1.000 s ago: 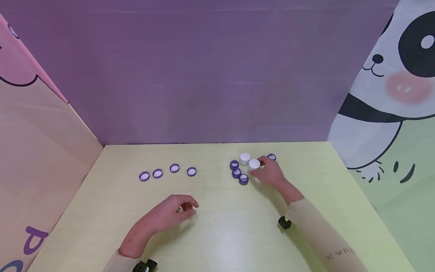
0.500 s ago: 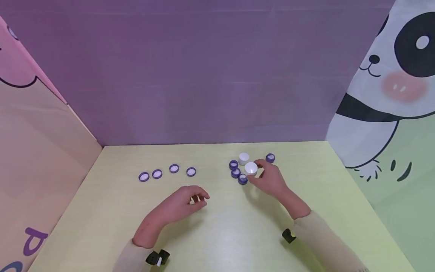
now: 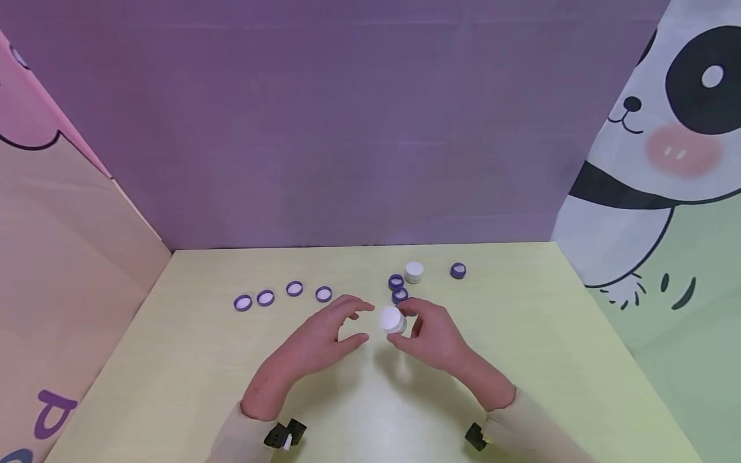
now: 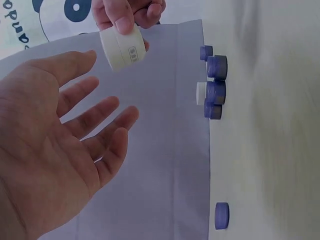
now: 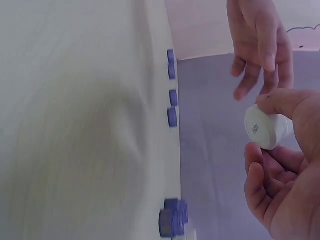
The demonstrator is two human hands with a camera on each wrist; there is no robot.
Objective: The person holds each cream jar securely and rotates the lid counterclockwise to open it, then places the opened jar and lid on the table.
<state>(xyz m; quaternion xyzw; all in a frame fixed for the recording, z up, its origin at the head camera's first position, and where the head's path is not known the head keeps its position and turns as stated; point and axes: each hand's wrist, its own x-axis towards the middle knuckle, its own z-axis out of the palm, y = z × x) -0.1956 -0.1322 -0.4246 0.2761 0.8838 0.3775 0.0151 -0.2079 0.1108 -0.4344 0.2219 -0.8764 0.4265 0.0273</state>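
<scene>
My right hand pinches a small round white jar between thumb and fingers, lifted over the table. A seam runs around the jar in the left wrist view, and a small mark shows on its side. Its flat end carries another mark in the right wrist view. Facing it, my left hand is spread with thumb and fingers apart, close to the jar but not touching it. Behind the right hand stands another white jar beside short purple round pieces with pale centres; one is mostly hidden by the fingers.
Several purple rings with white centres lie in a loose row at the back left of the pale table. A lone purple piece sits at the back right. A purple backdrop rises behind the table's far edge.
My right hand has brought the white jar from the back right group towards the middle and nearer me, tilting it. The left hand has moved right and forward towards it, its fingers spreading.
</scene>
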